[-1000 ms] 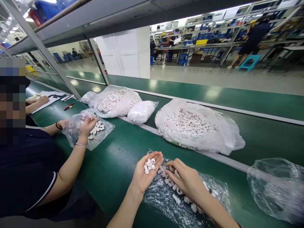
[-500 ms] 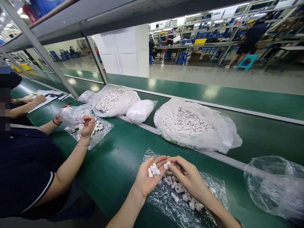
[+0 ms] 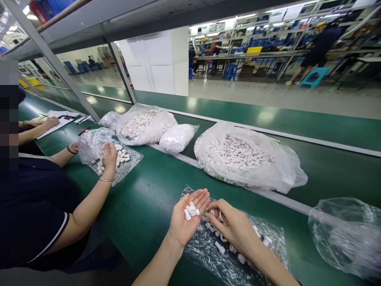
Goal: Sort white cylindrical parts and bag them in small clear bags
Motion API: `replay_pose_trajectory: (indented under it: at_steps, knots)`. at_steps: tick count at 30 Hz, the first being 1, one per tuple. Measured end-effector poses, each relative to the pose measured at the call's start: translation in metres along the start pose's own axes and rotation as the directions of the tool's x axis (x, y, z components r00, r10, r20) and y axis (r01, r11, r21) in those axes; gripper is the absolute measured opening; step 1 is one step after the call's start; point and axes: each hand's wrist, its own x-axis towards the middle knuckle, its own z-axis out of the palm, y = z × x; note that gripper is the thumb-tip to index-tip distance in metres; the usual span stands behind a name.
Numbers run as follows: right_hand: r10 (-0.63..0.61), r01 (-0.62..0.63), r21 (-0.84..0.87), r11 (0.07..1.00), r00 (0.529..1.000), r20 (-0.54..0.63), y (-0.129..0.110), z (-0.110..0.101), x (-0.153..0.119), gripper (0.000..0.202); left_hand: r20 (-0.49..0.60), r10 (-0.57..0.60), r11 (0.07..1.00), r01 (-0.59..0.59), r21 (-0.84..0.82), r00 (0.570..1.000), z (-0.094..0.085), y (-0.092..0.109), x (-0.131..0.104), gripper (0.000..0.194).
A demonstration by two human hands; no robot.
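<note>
My left hand (image 3: 186, 222) is palm up with its fingers slightly curled, holding several small white plastic fittings (image 3: 191, 210). Just to its right, my right hand (image 3: 230, 222) reaches over a pile of similar fittings (image 3: 220, 247); its thumb and forefinger are apart, with no piece visibly gripped. The pile lies on a clear plastic bag (image 3: 205, 258) spread flat on the green table (image 3: 143, 202), and my right hand hides part of it. Beyond my hands sits a large open white bag (image 3: 282, 171) full of such fittings.
At the left, a person's hands (image 3: 109, 157) hold a clear bag (image 3: 92, 145) over another pile of fittings. A second open bag (image 3: 168, 119) and a closed white bag (image 3: 177, 139) lie farther back. Crumpled clear bags (image 3: 347, 234) are at the right. A metal post (image 3: 61, 73) stands at the left.
The fitting pinched by my right hand has left its fingers, and those fingers have opened and moved slightly down toward the pile. My left hand's fingers have lifted slightly. The neighbour's hand has shifted on the bag.
</note>
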Motion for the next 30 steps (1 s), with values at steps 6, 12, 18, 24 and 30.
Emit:
replay_pose_trajectory:
  at_steps: [6,12,18,24,30]
  knots:
    - [-0.105,0.103,0.057,0.993,0.994,0.03,-0.009,0.005,-0.001,0.016,0.038,-0.084,0.995,0.082,0.064,0.996,-0.002,-0.007,-0.001,0.039]
    - [-0.037,0.034,0.033,0.999,0.994,0.098,0.001,-0.008,-0.002,0.013,-0.057,0.067,0.994,-0.071,-0.077,0.996,0.001,0.008,0.0,0.035]
    - [-0.008,0.013,-0.054,0.998,0.996,0.092,0.01,-0.009,-0.002,0.015,-0.079,0.091,0.992,-0.097,-0.083,0.993,0.005,0.015,-0.002,0.038]
    - [-0.091,0.091,-0.02,0.996,0.996,0.019,-0.003,-0.005,-0.002,0.022,0.031,-0.096,0.995,0.095,0.036,0.995,0.001,-0.007,-0.001,0.039]
    - [-0.123,0.12,0.06,0.991,0.991,0.051,-0.008,-0.006,-0.002,0.024,0.043,-0.216,0.973,0.212,0.088,0.975,-0.006,-0.02,0.0,0.042]
